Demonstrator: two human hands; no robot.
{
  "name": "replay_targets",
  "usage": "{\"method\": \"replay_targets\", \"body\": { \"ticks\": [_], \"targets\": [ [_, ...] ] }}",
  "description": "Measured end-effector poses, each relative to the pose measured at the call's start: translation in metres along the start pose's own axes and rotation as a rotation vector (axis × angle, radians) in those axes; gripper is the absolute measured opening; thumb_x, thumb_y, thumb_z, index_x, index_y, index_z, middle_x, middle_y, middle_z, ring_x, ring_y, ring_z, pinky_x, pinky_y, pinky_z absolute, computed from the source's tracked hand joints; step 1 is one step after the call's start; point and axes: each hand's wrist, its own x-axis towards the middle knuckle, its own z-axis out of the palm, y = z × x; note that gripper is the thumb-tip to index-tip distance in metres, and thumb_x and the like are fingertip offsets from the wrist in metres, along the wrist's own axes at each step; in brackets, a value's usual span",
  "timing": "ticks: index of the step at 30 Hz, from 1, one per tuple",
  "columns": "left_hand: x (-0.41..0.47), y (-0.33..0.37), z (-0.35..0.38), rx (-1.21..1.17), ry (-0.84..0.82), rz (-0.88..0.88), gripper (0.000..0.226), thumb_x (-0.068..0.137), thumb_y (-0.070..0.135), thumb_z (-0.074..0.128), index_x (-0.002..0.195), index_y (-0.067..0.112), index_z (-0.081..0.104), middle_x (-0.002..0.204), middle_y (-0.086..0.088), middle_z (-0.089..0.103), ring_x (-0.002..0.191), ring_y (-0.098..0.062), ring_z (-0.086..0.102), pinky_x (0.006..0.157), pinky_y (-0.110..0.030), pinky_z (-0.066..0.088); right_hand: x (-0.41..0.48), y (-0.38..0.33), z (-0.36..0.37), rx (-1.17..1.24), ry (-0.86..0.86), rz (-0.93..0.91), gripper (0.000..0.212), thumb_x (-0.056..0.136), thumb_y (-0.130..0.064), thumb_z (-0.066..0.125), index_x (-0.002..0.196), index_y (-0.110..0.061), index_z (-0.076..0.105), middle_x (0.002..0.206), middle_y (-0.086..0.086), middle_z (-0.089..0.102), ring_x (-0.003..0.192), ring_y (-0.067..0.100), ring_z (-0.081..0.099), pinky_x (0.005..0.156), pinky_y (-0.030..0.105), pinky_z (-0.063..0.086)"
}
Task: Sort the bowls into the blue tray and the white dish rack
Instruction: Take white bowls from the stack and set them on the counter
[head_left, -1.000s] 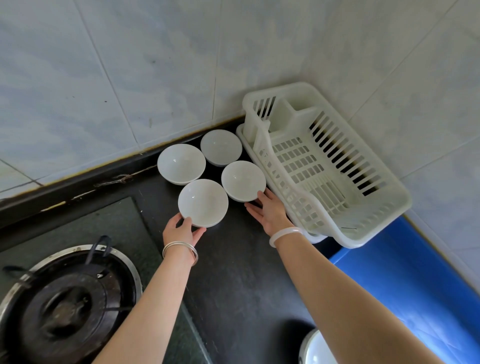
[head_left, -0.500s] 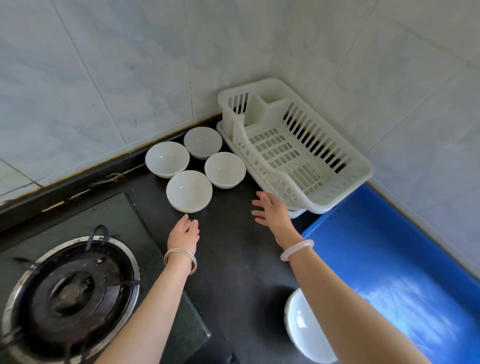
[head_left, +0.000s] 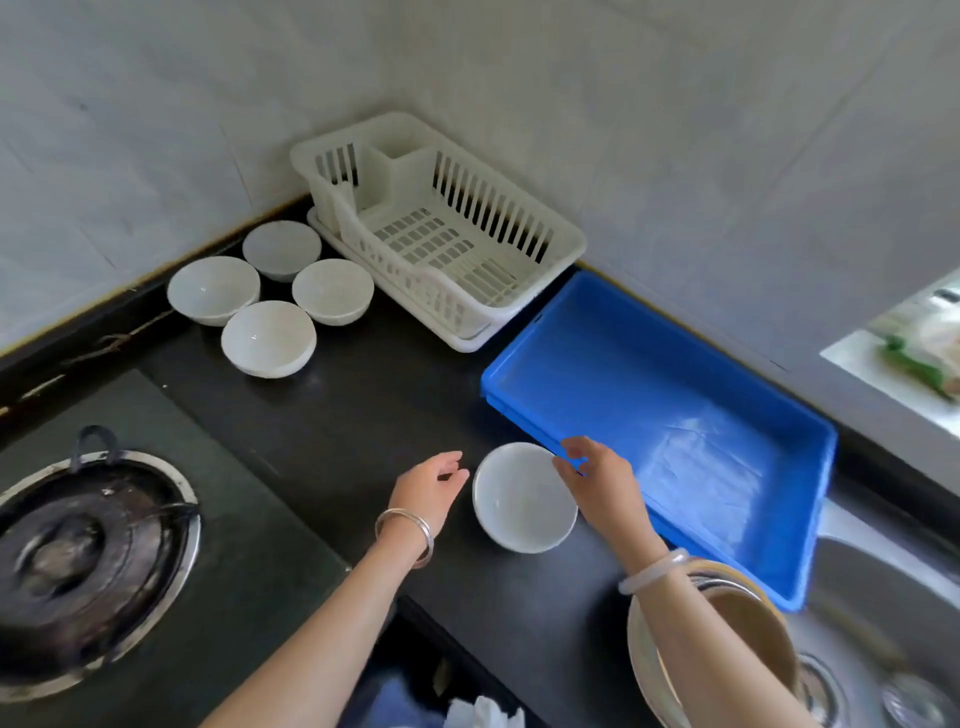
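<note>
Both our hands are at one white bowl (head_left: 524, 499) on the dark bench (head_left: 363, 426).
The blue tray (head_left: 623, 364) lies at 3 o'clock in the view, and the white dish rack (head_left: 431, 244) stands just beside it at 12 o'clock. The four bowls (head_left: 268, 338) stand close together at 10 o'clock, next to the rack. The single bowl stands at 5 o'clock, just beside the tray. Our left hand (head_left: 428, 488) is at its 9 o'clock side with the fingers (head_left: 452, 460) open and relaxed. Our right hand (head_left: 597, 483) is at its 2 o'clock rim, fingers loosely curled; we cannot tell if they grip it.
</note>
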Motion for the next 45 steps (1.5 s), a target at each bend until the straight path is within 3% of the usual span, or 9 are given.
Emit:
{"method": "replay_targets", "body": {
  "ticks": [4,8,15,18,22,27,31,35,45],
  "targets": [
    [-0.011,0.003,0.023,0.053,-0.055,0.028,0.050,0.088,0.025,0.056,0.136,0.029,0.043,0.132,0.004,0.056,0.116,-0.015,0.054,0.093,-0.027,0.041,-0.018,0.025,0.004,0.004,0.018,0.079,0.036,0.082,-0.031,0.068,0.116,-0.018,0.062,0.102,-0.001,0.065,0.084,0.016,0.058,0.071,0.025,0.042],
    [-0.010,-0.004,0.023,0.041,-0.027,0.010,0.055,0.087,0.017,0.058,0.137,0.030,0.039,0.134,0.002,0.054,0.120,-0.021,0.052,0.098,-0.036,0.043,-0.020,0.022,0.015,0.067,0.054,0.124,0.017,0.077,-0.028,0.074,0.089,-0.022,0.063,0.076,-0.012,0.060,0.075,0.011,0.057,0.055,0.015,0.035],
    [-0.008,-0.016,0.021,-0.154,-0.064,-0.058,0.050,0.088,0.017,0.057,0.135,0.022,0.044,0.125,-0.003,0.061,0.113,-0.020,0.058,0.098,-0.037,0.048,-0.015,0.003,0.017,0.022,0.096,0.185,0.024,0.083,-0.013,0.064,0.066,-0.022,0.050,0.065,-0.007,0.053,0.059,0.002,0.044,0.047,0.017,0.026],
    [-0.007,-0.014,0.034,-0.293,-0.122,-0.102,0.047,0.090,0.015,0.055,0.135,0.019,0.044,0.113,-0.004,0.064,0.098,-0.017,0.062,0.083,-0.027,0.052,-0.017,0.010,0.007,-0.019,0.118,0.211,0.017,0.086,-0.011,0.058,0.072,-0.018,0.051,0.070,-0.002,0.054,0.058,0.006,0.043,0.046,0.019,0.027],
    [-0.005,-0.018,0.033,-0.430,-0.162,-0.161,0.046,0.091,0.012,0.053,0.135,0.017,0.043,0.108,-0.006,0.064,0.096,-0.017,0.063,0.080,-0.026,0.052,-0.019,0.012,0.003,-0.052,0.082,0.175,0.004,0.090,-0.016,0.049,0.087,-0.015,0.049,0.079,0.002,0.054,0.066,0.018,0.048,0.048,0.022,0.030],
    [-0.003,-0.019,0.031,-0.609,-0.205,-0.231,0.047,0.090,0.010,0.053,0.135,0.019,0.044,0.115,-0.006,0.062,0.104,-0.026,0.062,0.085,-0.034,0.053,-0.025,0.018,0.003,0.147,0.063,0.214,0.005,0.088,-0.013,0.044,0.089,-0.016,0.049,0.084,0.010,0.064,0.076,0.031,0.064,0.064,0.033,0.051],
    [-0.005,-0.018,0.031,-0.642,-0.230,-0.256,0.044,0.089,0.018,0.057,0.130,0.028,0.048,0.108,-0.001,0.063,0.094,-0.027,0.067,0.071,-0.031,0.058,-0.023,0.021,-0.010,0.287,0.124,0.244,0.004,0.086,-0.012,0.050,0.086,-0.016,0.051,0.082,0.014,0.066,0.071,0.033,0.068,0.071,0.045,0.058],
    [-0.005,-0.016,0.034,-0.624,-0.175,-0.225,0.037,0.090,0.012,0.053,0.126,0.023,0.051,0.105,-0.005,0.065,0.090,-0.030,0.068,0.067,-0.031,0.058,-0.021,0.018,-0.027,0.398,0.146,0.232,0.011,0.085,-0.011,0.054,0.081,-0.021,0.053,0.087,0.009,0.064,0.061,0.022,0.070,0.057,0.035,0.061],
    [0.000,-0.016,-0.024,-0.743,0.074,-0.164,0.029,0.091,0.004,0.049,0.112,0.023,0.055,0.096,-0.002,0.063,0.082,-0.027,0.067,0.055,-0.027,0.057,-0.001,-0.022,-0.023,0.535,0.088,0.181,0.013,0.087,-0.009,0.056,0.097,-0.014,0.062,0.100,0.009,0.064,0.075,0.020,0.071,0.057,0.026,0.060]
  ]
}}
